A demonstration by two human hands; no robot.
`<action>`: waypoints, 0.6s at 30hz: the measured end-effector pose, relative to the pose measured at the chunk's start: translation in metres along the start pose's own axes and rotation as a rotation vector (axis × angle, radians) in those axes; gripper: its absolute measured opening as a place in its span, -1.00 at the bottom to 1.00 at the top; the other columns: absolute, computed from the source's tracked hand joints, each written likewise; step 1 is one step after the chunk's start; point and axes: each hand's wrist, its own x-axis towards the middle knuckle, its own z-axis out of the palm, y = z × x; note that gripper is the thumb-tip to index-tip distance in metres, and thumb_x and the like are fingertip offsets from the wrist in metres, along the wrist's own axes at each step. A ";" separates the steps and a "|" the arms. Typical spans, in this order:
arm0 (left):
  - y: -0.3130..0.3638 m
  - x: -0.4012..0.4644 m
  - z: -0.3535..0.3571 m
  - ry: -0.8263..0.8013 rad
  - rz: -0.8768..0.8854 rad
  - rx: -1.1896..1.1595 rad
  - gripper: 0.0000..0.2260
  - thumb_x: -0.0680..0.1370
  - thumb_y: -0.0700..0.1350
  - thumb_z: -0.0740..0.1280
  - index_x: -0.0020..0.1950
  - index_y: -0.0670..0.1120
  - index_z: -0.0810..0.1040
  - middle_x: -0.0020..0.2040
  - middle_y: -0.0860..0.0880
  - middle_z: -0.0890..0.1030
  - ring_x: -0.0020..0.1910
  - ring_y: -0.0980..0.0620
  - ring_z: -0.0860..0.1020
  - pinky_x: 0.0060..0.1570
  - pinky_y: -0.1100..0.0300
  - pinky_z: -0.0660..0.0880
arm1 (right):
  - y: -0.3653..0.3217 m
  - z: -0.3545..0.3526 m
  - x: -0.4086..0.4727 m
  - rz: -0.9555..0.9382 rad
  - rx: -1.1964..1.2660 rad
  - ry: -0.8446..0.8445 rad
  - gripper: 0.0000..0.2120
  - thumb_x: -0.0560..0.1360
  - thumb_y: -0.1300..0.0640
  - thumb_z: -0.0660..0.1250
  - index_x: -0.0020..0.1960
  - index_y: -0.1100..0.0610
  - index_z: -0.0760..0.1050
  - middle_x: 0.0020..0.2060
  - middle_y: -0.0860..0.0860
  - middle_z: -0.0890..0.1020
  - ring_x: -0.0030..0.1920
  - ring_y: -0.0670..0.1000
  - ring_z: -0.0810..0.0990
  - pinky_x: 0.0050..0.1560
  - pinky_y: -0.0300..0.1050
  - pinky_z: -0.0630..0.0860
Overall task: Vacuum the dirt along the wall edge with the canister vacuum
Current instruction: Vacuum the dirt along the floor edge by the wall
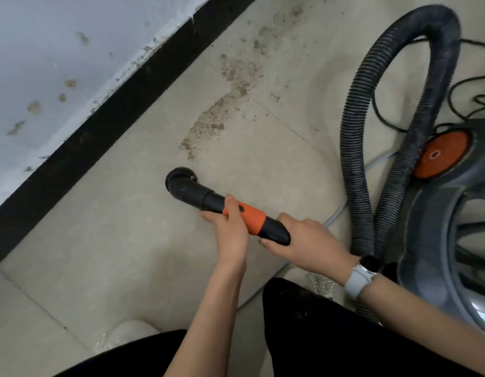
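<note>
Beige floor tiles [105,235] meet a black skirting [121,104] that runs diagonally below a pale, stained wall [59,44]. Brown dirt [208,121] lies scattered in a curved band on the tiles, a little out from the skirting, thinning toward the top of the view.

Both hands hold the nozzle [222,205], a black and orange tube lying almost flat. The left hand [230,227] grips its middle, fingers wrapped under and thumb on top of the orange section. The right hand [309,240] is curled round the black rear end. The round brush head [181,179] at the front sits on the floor just short of the nearest dirt.

A ribbed black hose [371,118] loops up and over on the right, beside the grey canister [431,240] with its orange disc [439,155]. Thin black cable [464,88] trails behind it. The right wrist wears a white watch [362,276]. Black trouser legs [317,336] and light shoes [127,333] fill the bottom.
</note>
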 end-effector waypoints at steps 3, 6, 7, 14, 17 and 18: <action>0.004 0.001 0.006 -0.022 -0.003 0.014 -0.54 0.63 0.00 0.12 0.43 -0.14 0.04 0.27 -0.15 0.41 0.19 -0.06 0.46 0.30 -0.04 0.39 | 0.001 0.000 -0.002 0.027 -0.033 0.070 -0.57 0.30 -0.42 0.05 -0.17 -0.07 0.22 -0.46 -0.18 0.29 -0.35 0.05 0.43 -0.47 -0.29 0.09; 0.009 0.006 0.015 -0.058 0.004 0.037 -0.51 0.63 0.00 0.12 0.45 -0.17 0.02 0.31 -0.18 0.41 0.23 -0.09 0.46 0.30 -0.08 0.38 | 0.002 -0.001 -0.003 0.075 -0.058 0.124 -0.57 0.30 -0.43 0.04 -0.16 -0.06 0.20 -0.48 -0.16 0.26 -0.26 0.14 0.56 -0.47 -0.22 0.10; 0.011 0.008 0.018 -0.074 0.003 0.048 -0.50 0.63 0.01 0.12 0.45 -0.19 0.02 0.31 -0.18 0.41 0.24 -0.10 0.46 0.30 -0.08 0.38 | 0.002 -0.001 -0.003 0.090 -0.058 0.139 -0.56 0.30 -0.43 0.03 -0.16 -0.06 0.20 -0.48 -0.16 0.26 -0.24 0.15 0.57 -0.46 -0.16 0.13; 0.030 0.014 0.038 -0.199 0.000 0.066 -0.60 0.63 0.00 0.13 0.36 -0.16 0.12 0.00 -0.01 0.47 0.04 -0.01 0.47 0.24 -0.10 0.43 | 0.003 -0.010 0.000 0.186 -0.015 0.230 -0.56 0.31 -0.40 0.03 -0.14 -0.04 0.22 -0.43 -0.05 0.37 -0.23 0.19 0.57 -0.32 -0.08 0.29; 0.026 0.015 0.028 -0.123 0.011 0.044 -0.61 0.62 -0.02 0.14 0.37 -0.16 0.14 -0.04 0.01 0.47 -0.03 0.03 0.48 0.22 -0.04 0.44 | -0.002 -0.010 0.003 0.145 -0.013 0.180 -0.57 0.30 -0.41 0.04 -0.14 -0.06 0.22 -0.45 -0.10 0.33 -0.34 0.11 0.44 -0.39 -0.11 0.24; 0.023 0.015 0.021 -0.086 0.011 0.041 -0.59 0.62 -0.01 0.14 0.39 -0.15 0.13 0.00 -0.02 0.47 -0.01 0.02 0.49 0.22 -0.03 0.44 | -0.005 -0.007 0.004 0.117 -0.025 0.154 -0.58 0.30 -0.41 0.04 -0.14 -0.07 0.21 -0.46 -0.12 0.31 -0.36 0.09 0.40 -0.43 -0.13 0.19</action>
